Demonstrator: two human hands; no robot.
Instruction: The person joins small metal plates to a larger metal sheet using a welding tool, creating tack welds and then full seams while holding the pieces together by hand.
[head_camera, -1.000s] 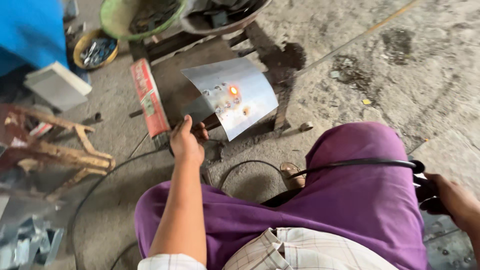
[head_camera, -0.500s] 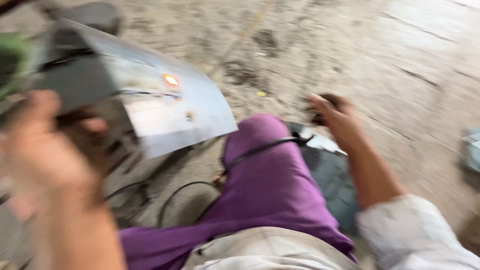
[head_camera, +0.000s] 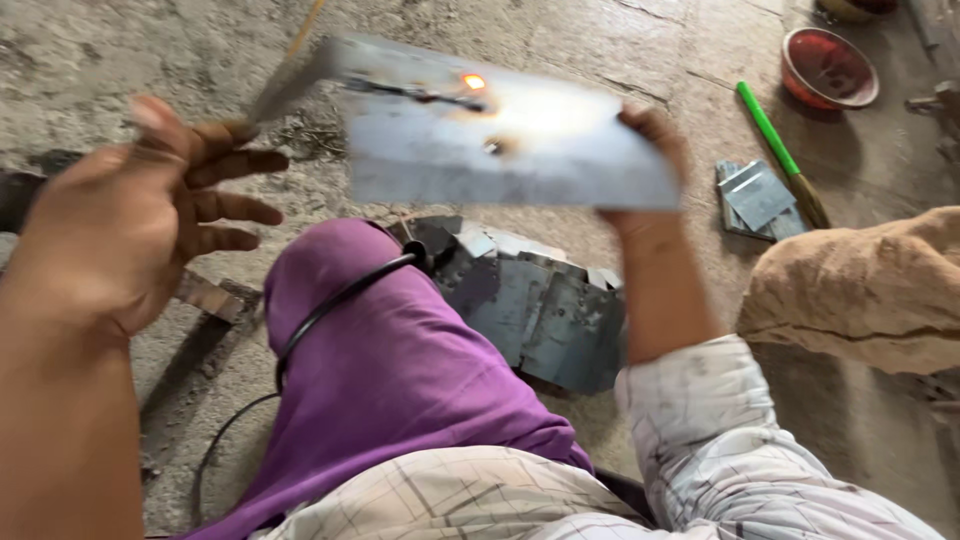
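Left hand (head_camera: 130, 225) up at the near left, fingers spread and loosely bent, bare arm reaching down to the bottom edge; right hand (head_camera: 650, 135) raised higher, fingers pinched shut, forearm upright, sleeve at the elbow.

Purple trousers (head_camera: 400, 390); pale checked shirt (head_camera: 700, 450), right sleeve pushed up; left arm (head_camera: 70, 400) bare.

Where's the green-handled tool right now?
Head view, upper right: the green-handled tool lies on the floor between the red bowl and small metal plates.
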